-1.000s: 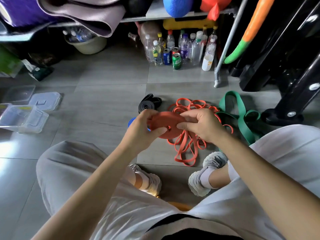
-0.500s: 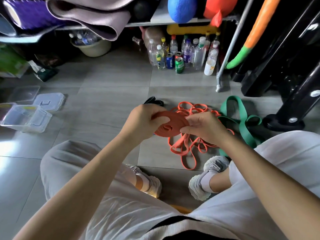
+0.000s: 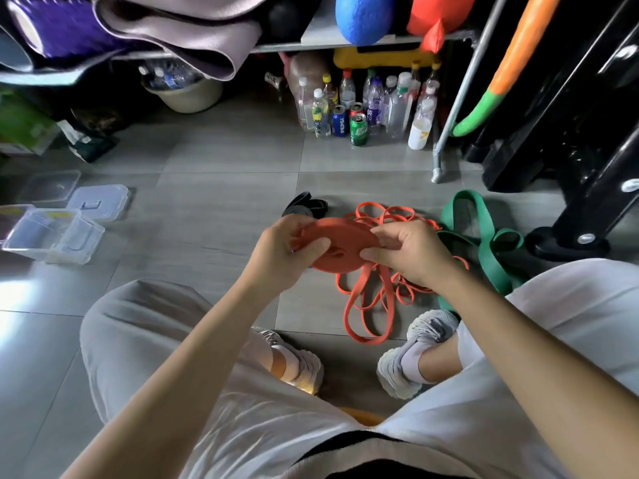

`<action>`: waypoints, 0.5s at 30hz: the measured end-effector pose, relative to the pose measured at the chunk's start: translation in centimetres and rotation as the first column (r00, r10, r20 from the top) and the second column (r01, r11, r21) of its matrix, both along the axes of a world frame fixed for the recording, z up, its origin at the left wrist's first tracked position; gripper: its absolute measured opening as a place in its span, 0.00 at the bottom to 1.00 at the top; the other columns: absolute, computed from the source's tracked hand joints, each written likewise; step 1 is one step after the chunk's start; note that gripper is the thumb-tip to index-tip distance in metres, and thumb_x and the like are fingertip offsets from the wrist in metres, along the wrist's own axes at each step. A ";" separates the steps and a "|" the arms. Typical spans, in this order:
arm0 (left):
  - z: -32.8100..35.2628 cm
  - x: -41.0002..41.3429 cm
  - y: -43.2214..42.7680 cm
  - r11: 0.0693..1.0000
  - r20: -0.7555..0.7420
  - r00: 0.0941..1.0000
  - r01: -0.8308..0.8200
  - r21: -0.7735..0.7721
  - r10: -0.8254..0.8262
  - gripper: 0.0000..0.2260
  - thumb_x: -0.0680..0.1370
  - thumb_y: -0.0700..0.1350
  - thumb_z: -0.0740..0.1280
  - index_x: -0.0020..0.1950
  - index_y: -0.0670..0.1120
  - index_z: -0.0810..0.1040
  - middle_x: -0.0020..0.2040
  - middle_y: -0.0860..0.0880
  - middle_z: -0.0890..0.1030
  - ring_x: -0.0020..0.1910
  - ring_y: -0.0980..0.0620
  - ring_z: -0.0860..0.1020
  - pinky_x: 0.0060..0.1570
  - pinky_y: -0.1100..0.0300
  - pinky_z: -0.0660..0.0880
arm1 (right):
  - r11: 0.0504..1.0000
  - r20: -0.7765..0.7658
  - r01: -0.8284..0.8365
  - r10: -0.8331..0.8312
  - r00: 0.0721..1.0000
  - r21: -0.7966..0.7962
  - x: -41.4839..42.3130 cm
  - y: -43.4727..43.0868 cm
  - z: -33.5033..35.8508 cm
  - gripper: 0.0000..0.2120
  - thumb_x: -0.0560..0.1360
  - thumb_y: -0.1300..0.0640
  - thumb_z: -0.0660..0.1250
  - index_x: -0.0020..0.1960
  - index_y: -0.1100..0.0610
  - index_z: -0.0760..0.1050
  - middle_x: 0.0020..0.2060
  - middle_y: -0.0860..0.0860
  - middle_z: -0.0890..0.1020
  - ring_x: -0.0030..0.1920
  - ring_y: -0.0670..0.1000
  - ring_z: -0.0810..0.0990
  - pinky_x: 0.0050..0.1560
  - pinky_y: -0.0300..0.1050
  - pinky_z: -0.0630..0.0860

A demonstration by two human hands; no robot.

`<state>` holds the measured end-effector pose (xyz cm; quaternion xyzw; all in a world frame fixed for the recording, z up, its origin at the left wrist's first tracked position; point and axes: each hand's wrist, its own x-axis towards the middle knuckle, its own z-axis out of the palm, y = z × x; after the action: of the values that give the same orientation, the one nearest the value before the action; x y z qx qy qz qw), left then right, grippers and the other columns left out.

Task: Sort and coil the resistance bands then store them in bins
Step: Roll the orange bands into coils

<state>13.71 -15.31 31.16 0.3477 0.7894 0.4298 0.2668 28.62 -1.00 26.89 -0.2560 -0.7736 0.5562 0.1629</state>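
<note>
mid-coiling | left grip [image 3: 287, 250] pinches orange coil [image 3: 339, 243] at its left edge, thumb on top | right grip [image 3: 404, 254] pinches the right rim, judged to be feeding slack | coil flat between both grips, above floor [image 3: 207, 236] | loose tail [image 3: 366, 305] trails down-right to floor, nearer right grip | clear bin [image 3: 52, 236] well apart, to the left

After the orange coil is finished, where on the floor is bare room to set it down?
Bare tile lies between the clear bins and the black band, and farther ahead before the bottles. Crowded to the right: loose orange band tangles under the orange coil, against the green band.
</note>
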 end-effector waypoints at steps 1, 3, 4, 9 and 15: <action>0.0 -0.1 0.0 0.994 -0.170 0.982 0.071 -0.081 -0.084 0.12 0.73 0.43 0.72 0.55 0.47 0.76 0.51 0.49 0.80 0.50 0.50 0.78 0.45 0.61 0.75 | 0.995 0.043 -0.031 0.027 0.999 0.092 0.0 0.0 0.2 0.11 0.68 0.65 0.75 0.48 0.54 0.83 0.45 0.56 0.86 0.43 0.47 0.84 0.50 0.44 0.80; 0.5 0.1 0.3 0.960 -0.424 0.868 0.179 -0.216 -0.257 0.20 0.71 0.49 0.72 0.61 0.50 0.75 0.56 0.52 0.78 0.55 0.51 0.76 0.50 0.57 0.73 | 0.957 0.147 -0.114 0.076 0.986 0.267 -0.2 -0.1 0.8 0.10 0.69 0.61 0.75 0.50 0.57 0.83 0.42 0.53 0.86 0.43 0.51 0.84 0.48 0.49 0.79; 0.8 0.4 0.6 0.931 -0.494 0.798 0.224 -0.289 -0.345 0.21 0.71 0.52 0.72 0.62 0.51 0.74 0.57 0.51 0.79 0.55 0.49 0.76 0.49 0.56 0.72 | 0.932 0.191 -0.160 0.101 0.976 0.326 -0.4 -0.3 1.1 0.10 0.69 0.60 0.75 0.50 0.56 0.83 0.42 0.52 0.86 0.42 0.51 0.83 0.47 0.50 0.79; 2.1 0.8 2.2 0.813 -0.553 0.634 0.223 -0.538 -0.540 0.12 0.75 0.49 0.67 0.58 0.50 0.76 0.52 0.47 0.80 0.52 0.43 0.77 0.40 0.58 0.66 | 0.939 0.148 -0.190 0.153 0.977 0.286 -0.9 -0.7 1.7 0.08 0.70 0.63 0.73 0.48 0.57 0.82 0.40 0.50 0.85 0.43 0.48 0.82 0.47 0.43 0.77; 3.3 -0.5 2.1 0.916 -0.487 0.779 0.292 -0.277 -0.395 0.12 0.72 0.42 0.69 0.55 0.47 0.79 0.47 0.48 0.81 0.46 0.45 0.77 0.44 0.56 0.72 | 0.991 -0.047 -0.114 0.111 0.993 -0.076 -0.3 0.7 1.7 0.14 0.67 0.69 0.73 0.48 0.54 0.82 0.43 0.50 0.85 0.44 0.46 0.83 0.54 0.44 0.79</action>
<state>13.17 -13.24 34.49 0.5652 0.7914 0.1843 0.1426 28.29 -0.31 28.58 -0.2063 -0.7608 0.5998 0.1375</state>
